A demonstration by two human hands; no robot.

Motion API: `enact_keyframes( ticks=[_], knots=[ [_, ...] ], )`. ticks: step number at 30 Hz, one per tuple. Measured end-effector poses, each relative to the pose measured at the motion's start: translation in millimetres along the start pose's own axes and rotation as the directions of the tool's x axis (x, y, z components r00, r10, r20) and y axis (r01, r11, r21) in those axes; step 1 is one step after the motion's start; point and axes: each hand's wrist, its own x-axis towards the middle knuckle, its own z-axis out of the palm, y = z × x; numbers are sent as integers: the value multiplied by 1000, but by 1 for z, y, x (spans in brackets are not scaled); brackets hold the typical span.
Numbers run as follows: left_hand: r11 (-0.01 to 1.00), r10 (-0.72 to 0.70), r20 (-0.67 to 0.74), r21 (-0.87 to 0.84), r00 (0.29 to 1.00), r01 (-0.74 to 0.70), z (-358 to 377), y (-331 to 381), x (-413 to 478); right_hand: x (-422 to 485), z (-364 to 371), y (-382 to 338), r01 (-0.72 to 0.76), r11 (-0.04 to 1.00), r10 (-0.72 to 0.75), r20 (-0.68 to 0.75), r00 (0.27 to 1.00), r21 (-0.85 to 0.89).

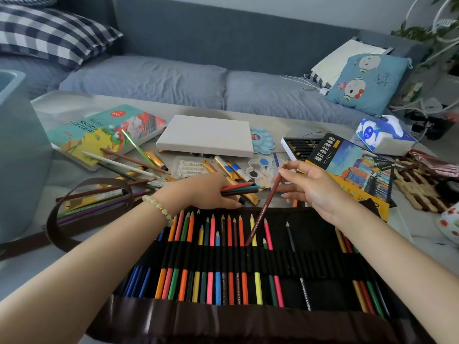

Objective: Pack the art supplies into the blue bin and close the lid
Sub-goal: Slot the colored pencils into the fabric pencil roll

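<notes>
Above the pencil roll [320, 247], the right grip [310, 187] pinches a brown pencil [260, 214], lower end slanting down-left at a loop; left grip [203, 192] clasps spare pencils [241, 189]

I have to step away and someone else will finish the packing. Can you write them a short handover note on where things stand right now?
Left hand grips a bundle of coloured pencils.
Right hand pinches one brown pencil, whose lower end is at the open pencil roll.
The blue bin stands at far left; its inside and lid are out of view.
Lying out unpacked: acrylic paint box, white canvas, oil pastel box, paint palette, gold paint tubes, loose pencils.
Done: many pencils sit in the roll's slots.
Left: slot the rest, roll it up, put everything in the bin, close the lid.
</notes>
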Motion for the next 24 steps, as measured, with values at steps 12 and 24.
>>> enact_keyframes(
  ticks=[12, 24],
  knots=[
    [989, 46, 51, -140, 998, -38, -5, -5, -6, 9, 13, -14, 4, 995, 3, 66, 998, -99],
    [834, 23, 176, -546, 984, 79, -20, -11, -17, 17, 13, -31, -37, 989, 52, 100, 994, -146]
  ],
)
